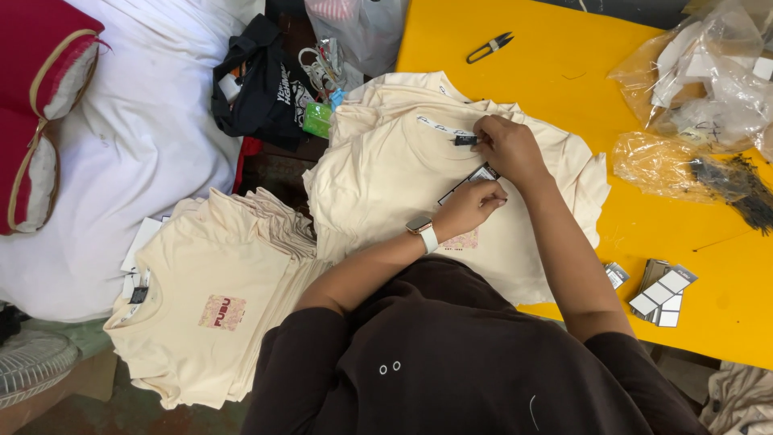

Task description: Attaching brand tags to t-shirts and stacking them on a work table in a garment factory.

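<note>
We see two stacks of cream T-shirts: one stack [451, 173] on the yellow counter [564, 72], another [205, 302] at 8 o'clock from it. Our right hand [509, 147] pinches the black neck label [465, 140] of the top shirt; our left hand [471, 205] holds a black-and-white hang tag [475, 177] just below. One pair of black snips [489, 47] lies at 12 o'clock. Clear bags [708, 80] sit at 2 o'clock, a fan of white tags [662, 292] at 4 o'clock.
</note>
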